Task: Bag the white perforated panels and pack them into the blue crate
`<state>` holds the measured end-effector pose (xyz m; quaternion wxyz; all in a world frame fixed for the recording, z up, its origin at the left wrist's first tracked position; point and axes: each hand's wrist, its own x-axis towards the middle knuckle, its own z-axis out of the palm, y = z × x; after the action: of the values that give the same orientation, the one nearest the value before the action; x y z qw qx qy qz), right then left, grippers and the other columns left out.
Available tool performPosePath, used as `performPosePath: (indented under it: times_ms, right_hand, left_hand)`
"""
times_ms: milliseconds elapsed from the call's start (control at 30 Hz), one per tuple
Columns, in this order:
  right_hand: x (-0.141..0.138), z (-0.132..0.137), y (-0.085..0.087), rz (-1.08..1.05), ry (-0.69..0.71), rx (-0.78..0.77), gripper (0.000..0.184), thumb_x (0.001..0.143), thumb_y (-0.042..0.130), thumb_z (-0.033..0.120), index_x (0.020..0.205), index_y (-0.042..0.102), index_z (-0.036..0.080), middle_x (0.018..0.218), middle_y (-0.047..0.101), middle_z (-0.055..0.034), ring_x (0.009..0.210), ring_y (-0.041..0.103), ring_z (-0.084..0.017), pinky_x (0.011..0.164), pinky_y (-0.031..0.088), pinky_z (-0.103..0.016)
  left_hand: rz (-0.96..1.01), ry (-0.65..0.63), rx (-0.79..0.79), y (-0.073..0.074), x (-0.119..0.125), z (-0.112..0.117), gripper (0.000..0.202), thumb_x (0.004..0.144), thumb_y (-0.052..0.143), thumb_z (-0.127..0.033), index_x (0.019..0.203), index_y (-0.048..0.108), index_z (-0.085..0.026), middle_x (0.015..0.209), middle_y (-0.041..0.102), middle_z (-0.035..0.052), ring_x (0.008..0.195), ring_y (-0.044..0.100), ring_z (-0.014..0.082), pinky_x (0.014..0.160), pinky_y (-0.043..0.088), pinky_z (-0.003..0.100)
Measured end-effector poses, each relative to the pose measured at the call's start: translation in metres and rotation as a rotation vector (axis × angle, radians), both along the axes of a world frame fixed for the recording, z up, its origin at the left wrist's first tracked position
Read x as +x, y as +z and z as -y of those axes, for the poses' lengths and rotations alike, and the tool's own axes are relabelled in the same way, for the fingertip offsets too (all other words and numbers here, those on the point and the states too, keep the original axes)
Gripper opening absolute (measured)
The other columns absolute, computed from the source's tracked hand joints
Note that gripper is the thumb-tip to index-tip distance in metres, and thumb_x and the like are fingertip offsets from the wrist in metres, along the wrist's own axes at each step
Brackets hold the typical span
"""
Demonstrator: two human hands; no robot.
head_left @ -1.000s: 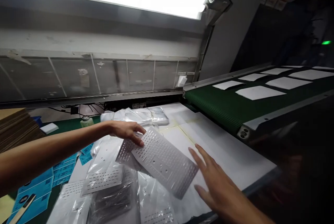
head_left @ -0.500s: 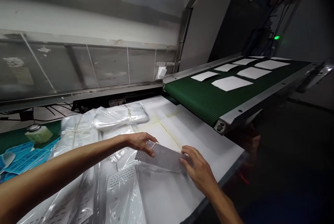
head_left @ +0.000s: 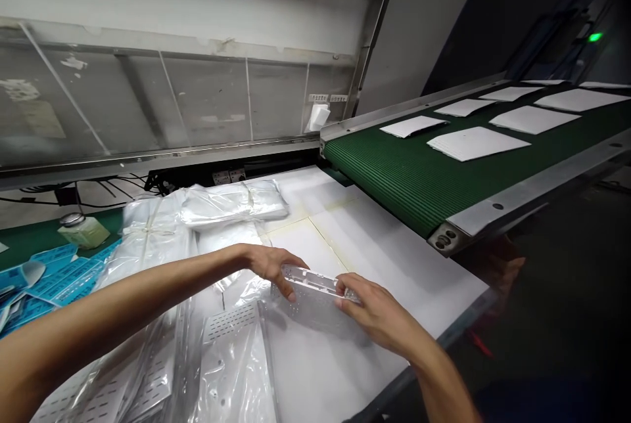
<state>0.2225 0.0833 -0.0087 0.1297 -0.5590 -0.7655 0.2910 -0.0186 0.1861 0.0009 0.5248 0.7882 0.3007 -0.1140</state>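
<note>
My left hand (head_left: 273, 268) grips the left end of a thin grey perforated panel (head_left: 318, 311), thumb on the near face and fingers over the far side. My right hand (head_left: 377, 311) pinches its right end. The panel is held on edge above the white work surface (head_left: 325, 380), and its narrow upper edge, with a raised rim and small cut-outs, faces me. Just left of it, another perforated panel (head_left: 231, 351) lies in a clear plastic bag. More bagged perforated panels (head_left: 108, 387) are at the lower left, partly behind my left forearm.
Tied bundles of clear plastic bags (head_left: 231, 203) lie behind my left arm. Blue printed sheets (head_left: 59, 278) and a small jar with a metal lid (head_left: 83, 231) are at the left. A green conveyor belt (head_left: 384, 173) carrying several white flat pieces (head_left: 478, 144) rises at the right.
The panel has turned in both hands, from showing its broad perforated face to showing its narrow upper edge. My view has shifted, so the conveyor appears larger and further right.
</note>
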Motion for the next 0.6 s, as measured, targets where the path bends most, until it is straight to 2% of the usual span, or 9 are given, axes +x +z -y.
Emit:
performPosePath:
  times_ms: [200, 267, 300, 367, 400, 467, 533, 600]
  right_hand:
    - [-0.028, 0.001, -0.01, 0.061, -0.051, 0.079, 0.011, 0.086, 0.043, 0.033, 0.081, 0.05, 0.026, 0.088, 0.061, 0.0022, 0.082, 0.055, -0.019, 0.067, 0.04, -0.028]
    - [-0.036, 0.003, -0.015, 0.091, -0.096, 0.1, 0.013, 0.087, 0.04, 0.033, 0.092, 0.05, 0.026, 0.09, 0.062, -0.0002, 0.081, 0.056, -0.021, 0.067, 0.04, -0.031]
    - [-0.038, 0.003, -0.017, 0.107, -0.114, 0.105, 0.02, 0.086, 0.041, 0.033, 0.103, 0.048, 0.026, 0.094, 0.062, -0.0019, 0.08, 0.057, -0.022, 0.066, 0.041, -0.031]
    - [-0.039, 0.004, -0.019, 0.144, -0.122, 0.107, 0.04, 0.082, 0.046, 0.035, 0.121, 0.04, 0.026, 0.1, 0.062, -0.0051, 0.08, 0.059, -0.024, 0.064, 0.041, -0.033]
    - [-0.037, 0.005, -0.019, 0.161, -0.11, 0.104, 0.044, 0.08, 0.049, 0.036, 0.123, 0.041, 0.027, 0.099, 0.063, -0.0054, 0.081, 0.06, -0.025, 0.064, 0.042, -0.033]
    - [-0.028, 0.005, -0.017, 0.195, -0.081, 0.097, 0.034, 0.078, 0.052, 0.037, 0.111, 0.052, 0.029, 0.092, 0.065, -0.0036, 0.08, 0.061, -0.026, 0.062, 0.042, -0.033]
    - [-0.012, 0.007, -0.015, 0.173, -0.097, 0.038, 0.023, 0.08, 0.05, 0.042, 0.098, 0.057, 0.029, 0.084, 0.067, -0.0021, 0.073, 0.062, -0.025, 0.058, 0.043, -0.031]
    - [0.003, 0.01, -0.014, 0.014, -0.224, -0.078, 0.028, 0.081, 0.049, 0.048, 0.099, 0.056, 0.027, 0.09, 0.068, -0.0032, 0.075, 0.064, -0.024, 0.059, 0.047, -0.032]
  left_hand:
    - [0.021, 0.054, 0.165, -0.013, 0.004, 0.016, 0.051, 0.067, 0.069, -0.04, 0.114, 0.059, -0.023, 0.097, 0.067, 0.0031, 0.083, 0.062, 0.0223, 0.066, 0.047, 0.029]
    - [0.032, 0.075, 0.22, -0.017, 0.005, 0.021, 0.044, 0.07, 0.066, -0.037, 0.112, 0.061, -0.023, 0.093, 0.067, 0.0035, 0.078, 0.062, 0.0222, 0.062, 0.046, 0.029]
    - [0.035, 0.079, 0.237, -0.017, 0.006, 0.023, 0.042, 0.071, 0.065, -0.036, 0.111, 0.061, -0.023, 0.091, 0.068, 0.0036, 0.077, 0.062, 0.0219, 0.061, 0.045, 0.029]
    - [0.043, 0.076, 0.254, -0.012, 0.005, 0.024, 0.042, 0.07, 0.066, -0.034, 0.11, 0.062, -0.023, 0.091, 0.068, 0.0037, 0.076, 0.062, 0.0214, 0.061, 0.045, 0.029]
    - [0.047, 0.079, 0.261, -0.007, 0.004, 0.023, 0.044, 0.069, 0.068, -0.034, 0.112, 0.061, -0.023, 0.093, 0.069, 0.0038, 0.078, 0.063, 0.0214, 0.063, 0.046, 0.028]
    - [0.056, 0.11, 0.286, 0.004, -0.006, 0.018, 0.051, 0.067, 0.07, -0.037, 0.116, 0.058, -0.024, 0.103, 0.067, 0.0042, 0.086, 0.062, 0.0214, 0.067, 0.046, 0.027]
    - [0.052, 0.193, 0.342, 0.013, -0.022, 0.013, 0.05, 0.073, 0.065, -0.042, 0.118, 0.056, -0.023, 0.111, 0.064, 0.0056, 0.092, 0.061, 0.021, 0.069, 0.047, 0.026]
    - [0.003, 0.301, 0.421, 0.012, -0.04, 0.011, 0.038, 0.082, 0.053, -0.043, 0.11, 0.059, -0.019, 0.107, 0.065, 0.0086, 0.09, 0.062, 0.0213, 0.069, 0.047, 0.028]
